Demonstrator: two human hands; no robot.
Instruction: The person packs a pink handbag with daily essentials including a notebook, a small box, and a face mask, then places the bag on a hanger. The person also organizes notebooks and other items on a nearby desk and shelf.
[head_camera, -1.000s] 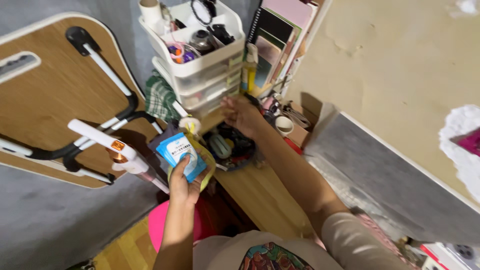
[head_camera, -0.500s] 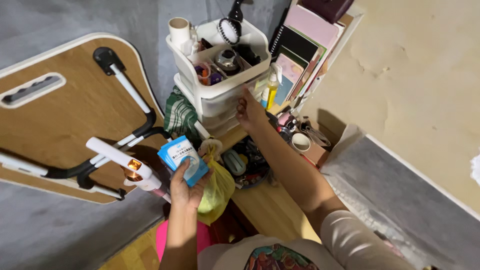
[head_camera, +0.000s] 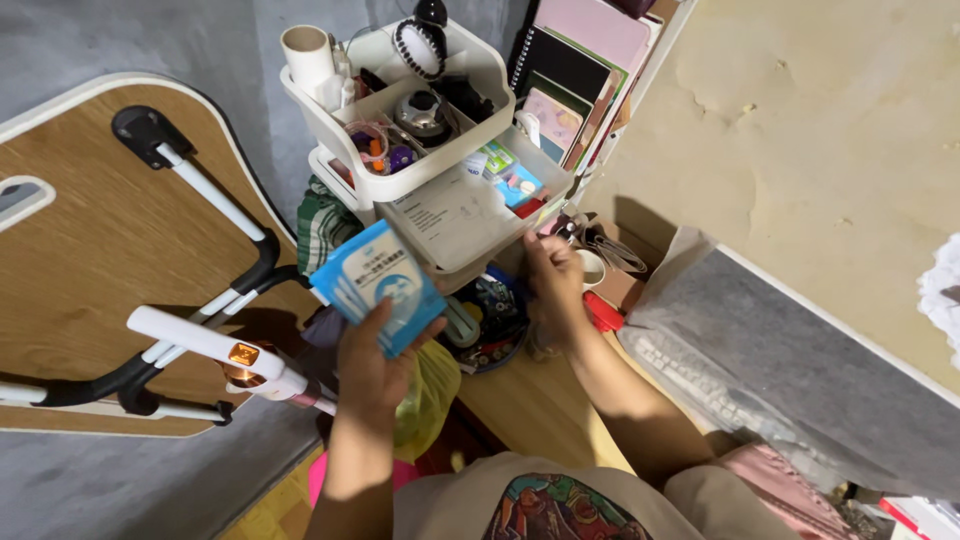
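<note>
Left hand (head_camera: 372, 360): we see it clamped on a flat blue packet (head_camera: 378, 286), glossy and soft, at 9 o'clock from the open drawer (head_camera: 462, 215).
Drawer: translucent plastic, pulled well out of the white organiser (head_camera: 400, 110); we judge it could tip or slide free.
Right hand (head_camera: 553, 282): fingers closed on the drawer's front edge, at 5 o'clock.
Risk: loose small items may spill onto the wooden desk (head_camera: 530, 400).

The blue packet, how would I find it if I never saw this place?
Find the white plastic drawer tower standing on the wooden desk, with one drawer pulled open. Just in front of that drawer, the left hand holds up the blue packet. It is flat, bright blue with a white panel, unlike the yellow bag below it.
</note>
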